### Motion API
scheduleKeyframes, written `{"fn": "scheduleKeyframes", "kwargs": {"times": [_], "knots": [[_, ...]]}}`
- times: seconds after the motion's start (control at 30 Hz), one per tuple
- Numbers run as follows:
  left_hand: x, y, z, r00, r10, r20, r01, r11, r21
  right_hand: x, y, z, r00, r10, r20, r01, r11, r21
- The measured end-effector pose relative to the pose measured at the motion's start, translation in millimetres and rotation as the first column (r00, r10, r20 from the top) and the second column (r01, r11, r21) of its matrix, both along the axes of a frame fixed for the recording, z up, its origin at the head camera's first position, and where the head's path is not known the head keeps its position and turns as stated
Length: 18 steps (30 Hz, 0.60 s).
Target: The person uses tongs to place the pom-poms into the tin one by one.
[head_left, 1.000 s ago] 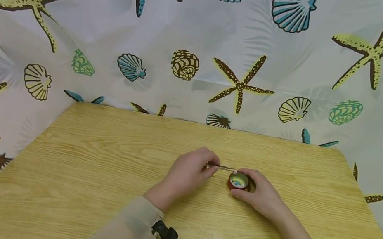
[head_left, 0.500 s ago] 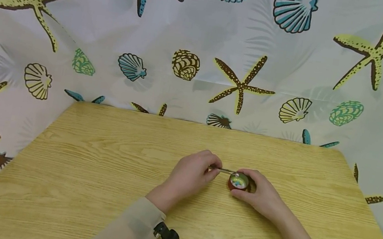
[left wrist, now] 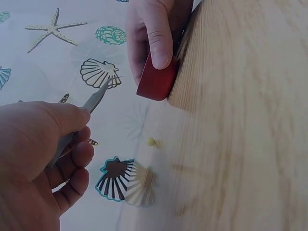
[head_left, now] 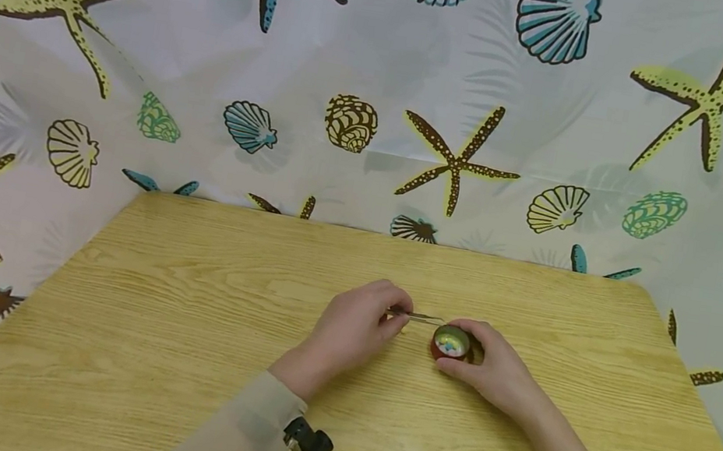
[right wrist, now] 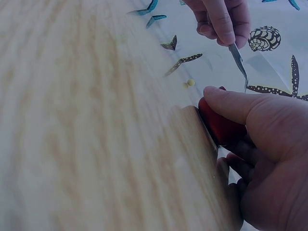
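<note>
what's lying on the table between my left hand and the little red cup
A small yellow bead lies loose on the table between the left hand and the red cup; the wrist views show it.

Glossy wood-grain table (head_left: 176,322), metal tweezers (head_left: 421,317)

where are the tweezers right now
In the head view the tweezers sit mid-table, pinched in the left hand, tips pointing right over the small red container that the right hand grips.

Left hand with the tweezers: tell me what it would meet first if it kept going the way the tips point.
Probably the small red container held by the right hand. The left hand aims the tweezers at its far rim; depth is unclear, so they might pass just over it.
</note>
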<state>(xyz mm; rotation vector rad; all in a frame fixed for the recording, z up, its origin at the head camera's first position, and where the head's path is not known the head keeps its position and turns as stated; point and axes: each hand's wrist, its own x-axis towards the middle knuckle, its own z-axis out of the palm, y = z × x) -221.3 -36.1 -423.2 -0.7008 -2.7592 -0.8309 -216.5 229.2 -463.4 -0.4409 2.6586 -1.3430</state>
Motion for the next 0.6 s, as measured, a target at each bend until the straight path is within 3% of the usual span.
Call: {"fn": "scheduleKeyframes", "kwargs": {"times": [0.23, 0.6], "knots": [[-3.2, -18.9, -5.7, 0.999, 0.035, -0.03, -0.036, 0.999, 0.0, 0.9, 0.3, -0.5, 1.0, -0.005, 0.006, 0.005, 1.0, 0.0], [-5.2, -36.1, -11.9, 0.998, 0.062, -0.021, -0.062, 0.998, -0.014, 2.2, -0.7, 1.8, 1.0, -0.004, 0.01, 0.004, 1.0, 0.009]]}}
